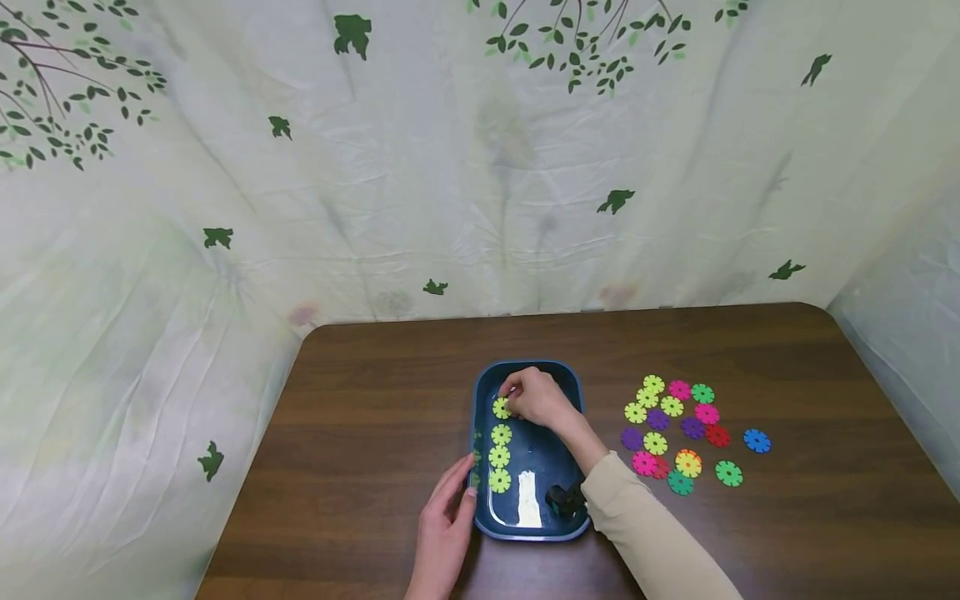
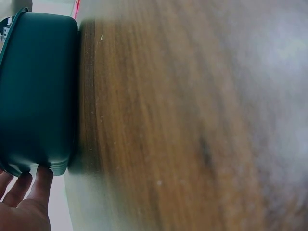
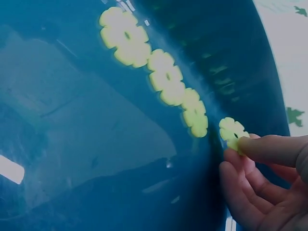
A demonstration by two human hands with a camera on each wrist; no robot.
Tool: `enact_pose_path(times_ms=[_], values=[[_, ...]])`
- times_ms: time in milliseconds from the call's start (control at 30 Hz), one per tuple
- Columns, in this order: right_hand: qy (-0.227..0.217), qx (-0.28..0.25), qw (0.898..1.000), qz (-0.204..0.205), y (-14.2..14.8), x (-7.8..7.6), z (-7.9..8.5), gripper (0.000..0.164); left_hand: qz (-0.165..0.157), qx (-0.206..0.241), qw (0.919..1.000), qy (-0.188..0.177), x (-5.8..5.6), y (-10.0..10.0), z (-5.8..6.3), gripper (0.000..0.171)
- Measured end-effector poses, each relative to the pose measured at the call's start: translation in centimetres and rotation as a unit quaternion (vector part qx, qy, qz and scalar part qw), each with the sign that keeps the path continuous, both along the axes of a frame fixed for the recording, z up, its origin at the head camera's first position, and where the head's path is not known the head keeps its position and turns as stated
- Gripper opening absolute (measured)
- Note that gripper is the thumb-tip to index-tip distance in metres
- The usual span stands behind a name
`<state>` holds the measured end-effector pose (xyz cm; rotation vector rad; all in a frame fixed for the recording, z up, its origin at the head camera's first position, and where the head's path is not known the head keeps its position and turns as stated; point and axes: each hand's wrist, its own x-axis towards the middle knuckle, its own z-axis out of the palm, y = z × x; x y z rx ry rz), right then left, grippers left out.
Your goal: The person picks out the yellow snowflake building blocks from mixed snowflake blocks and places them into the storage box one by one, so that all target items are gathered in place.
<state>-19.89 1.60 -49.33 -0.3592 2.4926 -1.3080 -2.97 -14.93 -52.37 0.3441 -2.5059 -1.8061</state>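
Note:
A blue tray (image 1: 528, 533) stands on the wooden table. Inside it, three yellow-green notched plastic discs (image 1: 498, 457) lie in a column by the left wall. My right hand (image 1: 538, 396) pinches another yellow-green disc (image 3: 233, 132) between thumb and fingers, at the far end of that column. The right wrist view shows this disc tilted, apart from the others. My left hand (image 1: 446, 517) touches the tray's left outer wall, its fingertips (image 2: 43, 175) resting against the wall in the left wrist view.
Loose notched discs in several colours, among them a purple disc (image 1: 632, 438) and a blue disc (image 1: 757, 441), lie right of the tray. A black object (image 1: 564, 500) sits in the tray's near right corner. A patterned cloth (image 1: 465, 167) hangs behind the table (image 1: 360, 417).

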Motion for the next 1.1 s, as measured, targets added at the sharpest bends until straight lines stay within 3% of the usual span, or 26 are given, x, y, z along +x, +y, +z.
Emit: enact_pose_path(times_ms=[233, 500, 1100], values=[[0.001, 0.039, 0.999, 0.005, -0.27, -0.12, -0.33, 0.014, -0.001, -0.001, 1.0000, -0.001, -0.01, 0.01, 0.01, 0.042], [0.043, 0.071, 0.996, 0.035, -0.26, -0.41, -0.53, 0.016, -0.001, 0.002, 1.0000, 0.009, 0.00, -0.04, 0.03, 0.043], [0.050, 0.084, 0.994, 0.049, -0.47, -0.42, -0.70, 0.011, 0.005, -0.002, 1.0000, -0.006, -0.06, 0.03, -0.04, 0.042]])
